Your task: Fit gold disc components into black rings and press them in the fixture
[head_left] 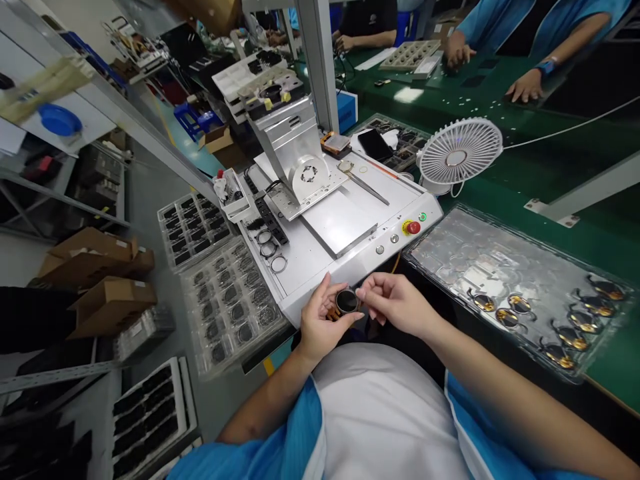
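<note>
My left hand (320, 323) is closed around a round watch screen (347, 301) with a dark face and a thin rim, held in front of my belly. A gold-brown flex strip shows beneath it, by the fingers. The thumb and fingertips of my right hand (395, 301) are pinched together at the screen's right edge. Whatever is between those fingertips is too small to make out. Just beyond both hands stands a white machine (360, 267) with a red stop button (413, 228). Several thin rings (279, 264) lie on its left side.
Right: a clear tray (450, 247) with several screens with gold flex strips (520, 304); a white fan (457, 157) behind. Left: trays of round parts (230, 293). Tweezers (367, 184) and a tilted metal fixture (290, 147) are on the machine. Co-workers' hands (526, 87) rest across the green table.
</note>
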Available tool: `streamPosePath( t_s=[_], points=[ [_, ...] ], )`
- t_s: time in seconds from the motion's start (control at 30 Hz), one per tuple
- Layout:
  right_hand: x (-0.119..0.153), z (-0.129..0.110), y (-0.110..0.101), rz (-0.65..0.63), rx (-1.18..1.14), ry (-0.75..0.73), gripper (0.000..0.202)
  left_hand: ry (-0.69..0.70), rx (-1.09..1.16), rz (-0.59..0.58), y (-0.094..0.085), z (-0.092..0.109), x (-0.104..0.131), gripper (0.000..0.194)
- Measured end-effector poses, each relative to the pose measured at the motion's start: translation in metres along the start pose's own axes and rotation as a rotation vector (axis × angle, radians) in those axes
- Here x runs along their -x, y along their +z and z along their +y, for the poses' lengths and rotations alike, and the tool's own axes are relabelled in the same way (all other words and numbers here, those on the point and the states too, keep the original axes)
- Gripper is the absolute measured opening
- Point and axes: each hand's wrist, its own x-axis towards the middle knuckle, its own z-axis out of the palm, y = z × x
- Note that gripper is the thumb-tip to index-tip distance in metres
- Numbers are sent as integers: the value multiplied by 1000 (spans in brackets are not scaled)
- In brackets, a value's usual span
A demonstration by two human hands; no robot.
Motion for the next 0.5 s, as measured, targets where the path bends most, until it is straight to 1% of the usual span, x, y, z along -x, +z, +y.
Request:
streamPosePath(
  t_s=[0.1, 0.2, 0.37, 0.5],
  points=[
    [10, 7, 9, 2, 50, 6, 40, 58, -49, -17, 2, 3, -1, 89],
    [10, 9, 11, 30, 68, -6, 39, 99, -65, -18, 3, 6, -1, 86],
    [8, 10, 13, 43, 62, -4, 35, 113, -73, -12, 2, 6, 1, 84],
    [9, 13, 16, 78, 100, -19, 31, 112, -100, -2, 1, 7, 2, 79]
  ],
)
